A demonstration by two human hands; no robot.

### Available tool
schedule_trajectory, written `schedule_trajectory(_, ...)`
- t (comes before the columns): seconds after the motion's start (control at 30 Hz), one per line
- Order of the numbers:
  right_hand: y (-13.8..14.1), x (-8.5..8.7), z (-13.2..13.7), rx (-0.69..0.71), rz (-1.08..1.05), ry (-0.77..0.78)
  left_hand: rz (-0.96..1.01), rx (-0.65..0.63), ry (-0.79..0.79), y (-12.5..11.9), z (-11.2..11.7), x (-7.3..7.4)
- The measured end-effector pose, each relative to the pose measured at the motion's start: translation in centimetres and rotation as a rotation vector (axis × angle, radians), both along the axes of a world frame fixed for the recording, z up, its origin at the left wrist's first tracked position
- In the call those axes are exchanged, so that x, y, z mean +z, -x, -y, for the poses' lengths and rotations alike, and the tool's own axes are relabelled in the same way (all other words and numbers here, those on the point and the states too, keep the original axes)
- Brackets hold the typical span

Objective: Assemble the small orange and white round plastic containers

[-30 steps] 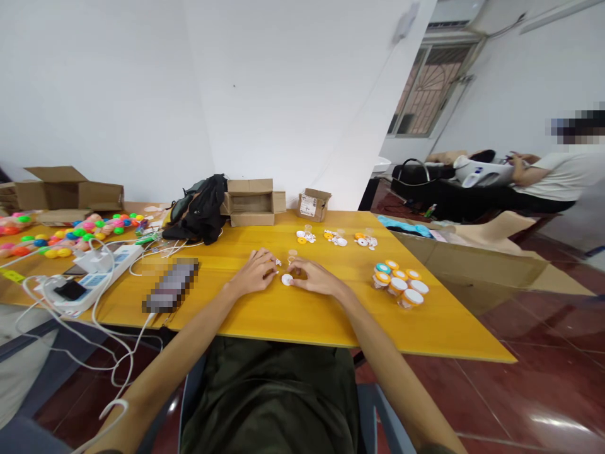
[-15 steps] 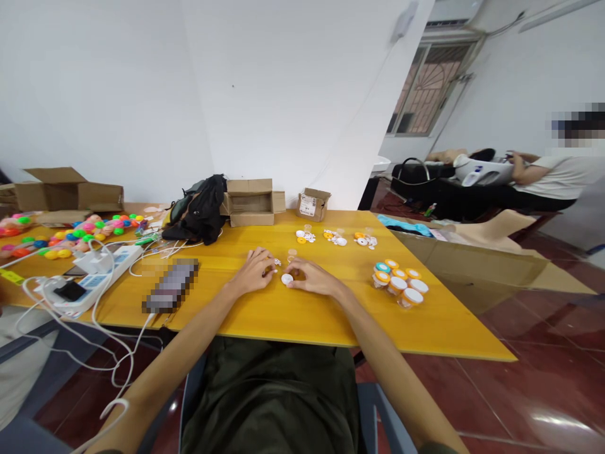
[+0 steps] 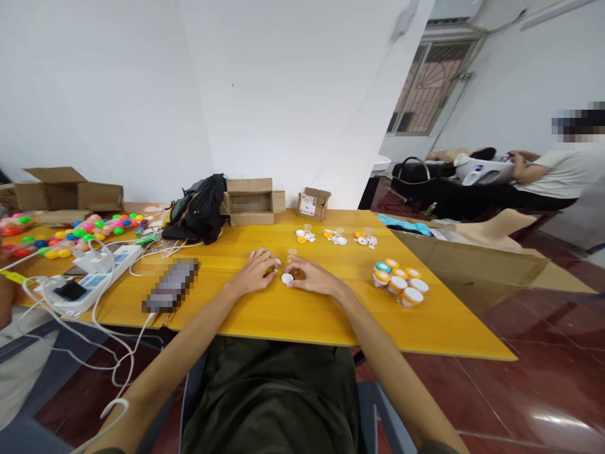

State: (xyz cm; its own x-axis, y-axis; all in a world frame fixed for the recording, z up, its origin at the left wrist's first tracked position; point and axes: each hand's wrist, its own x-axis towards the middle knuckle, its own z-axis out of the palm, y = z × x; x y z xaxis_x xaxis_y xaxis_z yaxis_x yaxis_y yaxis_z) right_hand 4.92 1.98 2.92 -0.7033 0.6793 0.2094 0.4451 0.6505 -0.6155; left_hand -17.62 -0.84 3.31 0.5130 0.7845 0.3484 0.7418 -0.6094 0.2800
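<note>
The right hand (image 3: 316, 278) has its grip pinched on the edge of a small white round disc (image 3: 287, 278), between the 2 hands; whether the left hand (image 3: 254, 272), half curled, clasps anything, I cannot tell. Best hold the disc level and steady by its rim. The yellow wooden tabletop (image 3: 302, 318) bears 3 clusters of small white and orange parts (image 3: 341, 241) and lidded clear plastic jars (image 3: 399, 284); dark red floor tiles (image 3: 534, 353) lie beyond, with a seated person (image 3: 558, 176).

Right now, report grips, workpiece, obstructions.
Right grip on small round white disc. Left grip close beside, contents unclear. Small clear plastic container just beyond disc, apparently not blocking.
</note>
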Motion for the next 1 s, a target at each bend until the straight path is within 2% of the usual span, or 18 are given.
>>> schedule_trajectory(0.33, 0.0, -0.6, -0.3, 0.027, -0.027, -0.027, 0.164, -0.074, 0.109, -0.8, 0.0, 0.0)
schedule_trajectory(0.8, 0.3, -0.4, -0.2, 0.084, -0.08, 0.056, 0.127, -0.098, 0.097, -1.1, 0.1, -0.2)
schedule_trajectory(1.0, 0.4, -0.7, -0.3, 0.055, -0.096, 0.077, 0.123, -0.099, 0.106, -1.1, 0.2, -0.1)
